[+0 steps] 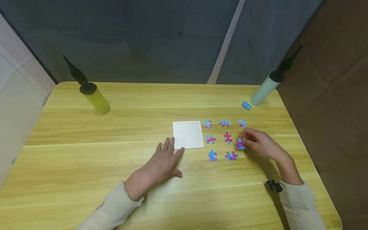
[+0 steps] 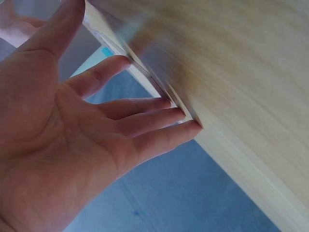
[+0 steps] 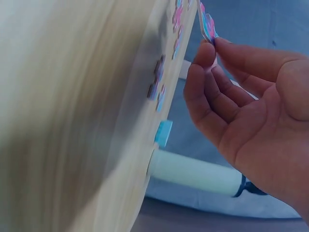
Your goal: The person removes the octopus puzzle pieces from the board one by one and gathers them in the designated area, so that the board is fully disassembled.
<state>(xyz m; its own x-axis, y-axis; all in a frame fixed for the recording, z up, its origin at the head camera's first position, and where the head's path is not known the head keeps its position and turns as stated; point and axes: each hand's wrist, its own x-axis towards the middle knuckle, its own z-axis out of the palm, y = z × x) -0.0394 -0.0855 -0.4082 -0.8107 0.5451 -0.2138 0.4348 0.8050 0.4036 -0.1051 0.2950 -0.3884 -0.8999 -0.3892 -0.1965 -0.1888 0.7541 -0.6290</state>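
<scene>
left hand: flat on the table, fingers straight, tips touching the white tray | right hand: fingers pinching a pink-and-blue puzzle piece | other pieces: between the two hands, beside the tray

The head picture is bright and even. The light comes from above, so the hands leave only soft, small shadows on the yellow table. The table's edges bend a bit near the corners. Both wrist pictures are blurry: the table looks smeared, and the puzzle pieces are fuzzy. The corners behind look dim.
</scene>
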